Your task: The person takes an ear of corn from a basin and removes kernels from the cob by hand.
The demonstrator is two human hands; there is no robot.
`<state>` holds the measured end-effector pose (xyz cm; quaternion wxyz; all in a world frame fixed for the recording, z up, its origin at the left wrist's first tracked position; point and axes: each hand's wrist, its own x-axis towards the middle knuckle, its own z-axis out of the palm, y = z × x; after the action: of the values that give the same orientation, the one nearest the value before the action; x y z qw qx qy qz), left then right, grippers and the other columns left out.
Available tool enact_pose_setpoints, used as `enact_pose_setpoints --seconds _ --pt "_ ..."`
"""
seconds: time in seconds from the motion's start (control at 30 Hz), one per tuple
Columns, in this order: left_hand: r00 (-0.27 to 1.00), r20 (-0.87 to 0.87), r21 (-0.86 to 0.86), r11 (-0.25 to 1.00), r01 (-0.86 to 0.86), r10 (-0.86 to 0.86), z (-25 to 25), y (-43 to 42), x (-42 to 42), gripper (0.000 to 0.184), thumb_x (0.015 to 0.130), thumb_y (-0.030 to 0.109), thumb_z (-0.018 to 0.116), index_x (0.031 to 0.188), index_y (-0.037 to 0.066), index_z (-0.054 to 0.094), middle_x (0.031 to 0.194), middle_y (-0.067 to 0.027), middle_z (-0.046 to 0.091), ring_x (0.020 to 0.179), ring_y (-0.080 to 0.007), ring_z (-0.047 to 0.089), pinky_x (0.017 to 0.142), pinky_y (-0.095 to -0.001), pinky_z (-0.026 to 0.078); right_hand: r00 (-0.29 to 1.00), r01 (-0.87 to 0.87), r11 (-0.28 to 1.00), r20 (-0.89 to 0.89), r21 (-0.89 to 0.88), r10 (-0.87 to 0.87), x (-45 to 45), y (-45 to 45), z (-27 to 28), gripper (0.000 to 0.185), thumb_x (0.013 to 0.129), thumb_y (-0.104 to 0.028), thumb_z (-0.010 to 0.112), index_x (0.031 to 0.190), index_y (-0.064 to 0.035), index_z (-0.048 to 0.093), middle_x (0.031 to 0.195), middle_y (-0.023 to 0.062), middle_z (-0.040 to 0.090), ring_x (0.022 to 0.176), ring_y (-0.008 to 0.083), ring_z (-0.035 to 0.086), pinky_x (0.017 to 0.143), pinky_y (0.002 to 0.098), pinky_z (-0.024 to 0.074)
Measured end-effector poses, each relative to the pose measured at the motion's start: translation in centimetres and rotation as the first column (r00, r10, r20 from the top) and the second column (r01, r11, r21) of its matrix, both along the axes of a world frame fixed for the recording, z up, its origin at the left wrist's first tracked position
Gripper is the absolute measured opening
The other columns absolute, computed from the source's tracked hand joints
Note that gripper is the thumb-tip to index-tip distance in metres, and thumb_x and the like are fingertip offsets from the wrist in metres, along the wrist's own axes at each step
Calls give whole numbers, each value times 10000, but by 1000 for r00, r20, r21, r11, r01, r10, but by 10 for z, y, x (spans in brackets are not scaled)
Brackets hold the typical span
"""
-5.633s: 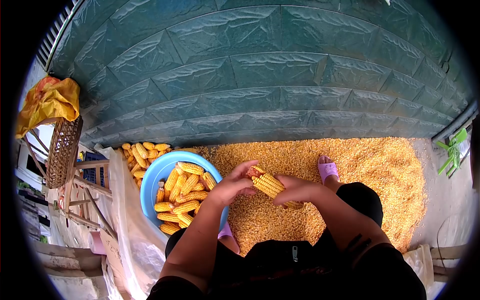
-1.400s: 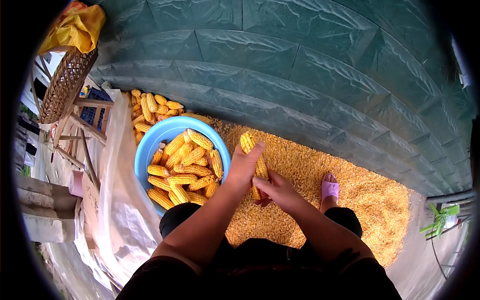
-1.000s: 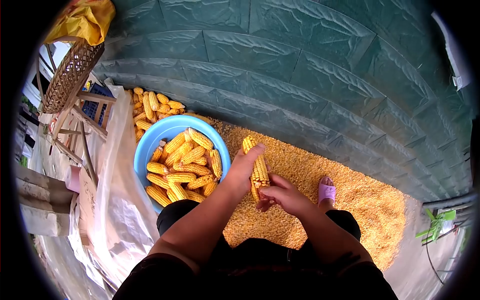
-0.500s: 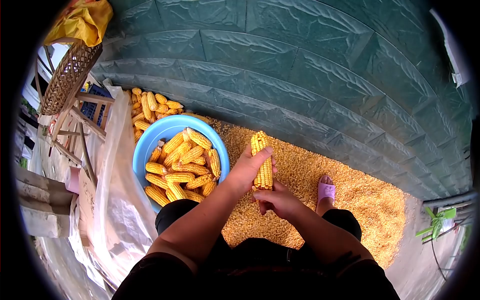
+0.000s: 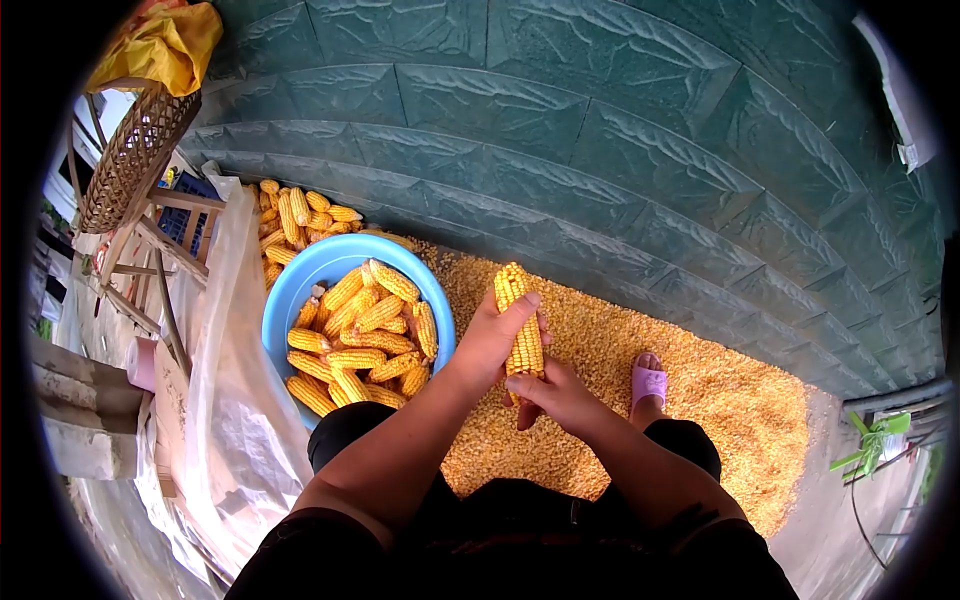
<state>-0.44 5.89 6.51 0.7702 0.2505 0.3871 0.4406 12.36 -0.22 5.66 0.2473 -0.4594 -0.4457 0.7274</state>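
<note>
Between my two hands is a corn cob [image 5: 521, 320] with yellow kernels on it, held upright in view over a layer of loose kernels [image 5: 600, 350]. My left hand [image 5: 496, 335] wraps round its middle from the left, the thumb lying across the front. Lower down, my right hand [image 5: 548, 392] grips the bottom end, with its thumb pressed on the kernels. To the left stands a blue tub [image 5: 446, 300] holding several whole corn cobs [image 5: 362, 331].
Behind the tub, more cobs [image 5: 300, 215] are piled against the green wall [image 5: 560, 130]. Clear plastic sheeting [image 5: 225, 400], a wooden frame [image 5: 185, 235] and a woven basket [image 5: 135, 160] are at left. A foot in a pink sandal [image 5: 649, 384] rests on the kernels. A plant [image 5: 875, 440] stands at right.
My right thumb has moved up onto the front of the cob's lower end. The cob leans slightly more to the left at its top. My left hand keeps its hold.
</note>
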Motion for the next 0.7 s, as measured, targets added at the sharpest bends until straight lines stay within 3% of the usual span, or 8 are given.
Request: enact_pose_setpoints --seconds 0.1,0.17,0.2,0.27,0.33,0.4,0.63,0.7 --pt "1000 30 -12 1000 -1 1 -3 1 -1 344 809 253 645 1008 89 418 778 -87 547 659 -211 582 578 -317 507 998 -14 1000 -55 -22 13 2 -2 -3 327 863 -217 528 1098 -3 452 876 112 586 643 196 605 572 302 501" --pt "999 46 -25 1000 -1 2 -6 2 -3 334 801 266 658 982 97 433 776 -94 564 648 -225 592 573 -328 515 968 26 993 -247 -114 -54 2 -4 -4 362 876 -226 504 1157 -14 421 910 128 585 724 215 607 629 326 505" --pt "995 101 -43 999 8 -4 -9 5 -5 327 807 281 646 982 98 440 782 -95 567 660 -227 594 589 -332 515 968 26 993 -246 -113 -53 4 -2 -6 362 876 -226 504 1157 -14 421 910 128 585 724 215 607 629 326 505" --pt "988 157 -59 998 18 -8 -10 5 -5 322 813 295 635 983 98 446 789 -97 570 672 -229 596 606 -336 516 845 -22 938 -508 -345 -167 8 1 -9 410 875 -252 501 1201 -30 391 933 133 577 786 224 596 675 346 501" --pt "984 173 -92 993 68 -51 -5 1 -5 294 825 323 603 966 103 468 802 -89 576 712 -229 599 642 -348 512 876 32 939 -442 -343 -192 5 -1 -7 416 870 -283 505 1188 -37 400 912 124 570 712 206 575 620 317 480" --pt "979 188 -79 992 99 -82 -10 2 -6 286 827 330 595 958 105 476 805 -85 577 724 -228 597 651 -357 510 909 49 969 -391 -243 -144 3 -3 -7 375 864 -287 540 1142 -61 430 842 59 545 648 137 517 542 261 433" --pt "983 173 -91 993 73 -56 -15 5 -3 275 810 310 622 939 102 496 822 -81 571 739 -223 586 655 -373 504 999 51 998 -1 34 -51 0 2 -5 454 802 -227 615 1174 -49 426 796 34 519 649 97 484 548 245 412" --pt "990 136 -92 995 33 -20 -18 4 -1 273 804 291 633 937 97 495 818 -81 567 737 -223 583 655 -375 502 981 54 937 156 345 -114 -4 6 -14 517 780 -217 646 1205 -44 408 805 31 522 674 98 498 591 246 440"
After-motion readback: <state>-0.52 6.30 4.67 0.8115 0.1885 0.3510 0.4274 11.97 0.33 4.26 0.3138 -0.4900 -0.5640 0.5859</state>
